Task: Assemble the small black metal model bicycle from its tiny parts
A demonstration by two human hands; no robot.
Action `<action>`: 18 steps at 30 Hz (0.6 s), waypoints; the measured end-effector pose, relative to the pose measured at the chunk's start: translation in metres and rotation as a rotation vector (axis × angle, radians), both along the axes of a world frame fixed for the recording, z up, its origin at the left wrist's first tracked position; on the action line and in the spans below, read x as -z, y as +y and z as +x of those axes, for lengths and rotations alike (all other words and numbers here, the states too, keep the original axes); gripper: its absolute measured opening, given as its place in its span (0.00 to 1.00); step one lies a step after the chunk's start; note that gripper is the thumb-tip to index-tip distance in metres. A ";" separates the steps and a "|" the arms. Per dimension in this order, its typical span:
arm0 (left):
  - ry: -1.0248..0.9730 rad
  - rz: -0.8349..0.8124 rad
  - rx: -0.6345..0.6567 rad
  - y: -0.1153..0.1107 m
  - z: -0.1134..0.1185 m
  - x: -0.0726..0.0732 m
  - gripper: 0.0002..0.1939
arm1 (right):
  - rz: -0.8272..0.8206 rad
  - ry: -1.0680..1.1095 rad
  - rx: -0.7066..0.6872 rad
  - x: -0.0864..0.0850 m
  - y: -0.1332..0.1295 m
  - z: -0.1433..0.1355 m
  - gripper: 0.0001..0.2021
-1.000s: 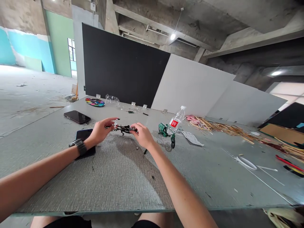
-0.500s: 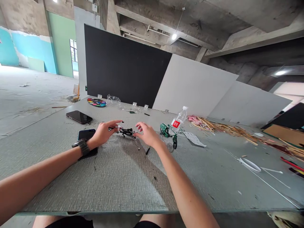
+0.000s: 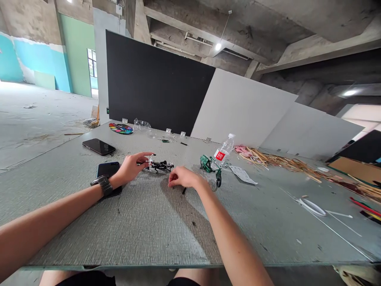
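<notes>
A small black model bicycle [image 3: 160,167] lies on its side on the grey table, its front end toward my left hand [image 3: 133,165]. My left thumb and fingers are closed on it at the handlebar end. Just to its right, my right hand [image 3: 183,177] is down at the tabletop with its fingertips pinched together; whatever they hold is hidden. A short black stick-like piece [image 3: 184,190] lies just below that hand. Farther right stands a green model bicycle [image 3: 210,164] with a black wheel.
Two phones [image 3: 99,146] lie to the left, one partly under my left wrist. A paint palette [image 3: 121,128] and crumpled clear plastic sit at the back. Rightward are a water bottle [image 3: 225,149], a paper sheet [image 3: 243,174], wood strips [image 3: 276,161] and white cable ties [image 3: 312,207].
My right hand has left the black bicycle and come down to the tabletop, its fingers closing where a tiny light-coloured part lay. My left hand stays on the bicycle.
</notes>
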State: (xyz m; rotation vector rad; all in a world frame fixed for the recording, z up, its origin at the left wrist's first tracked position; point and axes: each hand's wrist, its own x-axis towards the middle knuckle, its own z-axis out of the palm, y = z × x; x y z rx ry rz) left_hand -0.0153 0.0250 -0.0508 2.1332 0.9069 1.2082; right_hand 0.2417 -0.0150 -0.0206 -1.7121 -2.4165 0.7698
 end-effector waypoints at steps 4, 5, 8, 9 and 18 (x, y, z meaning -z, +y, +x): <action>-0.002 0.006 -0.003 -0.002 0.000 -0.002 0.20 | 0.004 0.077 -0.020 -0.005 -0.004 -0.007 0.07; 0.007 0.015 -0.016 -0.003 0.001 -0.003 0.20 | 0.017 0.160 -0.043 -0.006 -0.004 -0.008 0.08; 0.024 0.040 -0.043 -0.005 0.001 -0.007 0.19 | 0.115 0.488 -0.087 -0.007 -0.005 -0.015 0.08; 0.025 0.044 -0.045 -0.006 0.001 -0.007 0.18 | 0.167 0.581 -0.078 -0.007 -0.005 -0.017 0.09; 0.027 0.041 -0.023 -0.004 0.002 -0.001 0.19 | 0.545 0.760 0.063 -0.001 -0.010 -0.044 0.06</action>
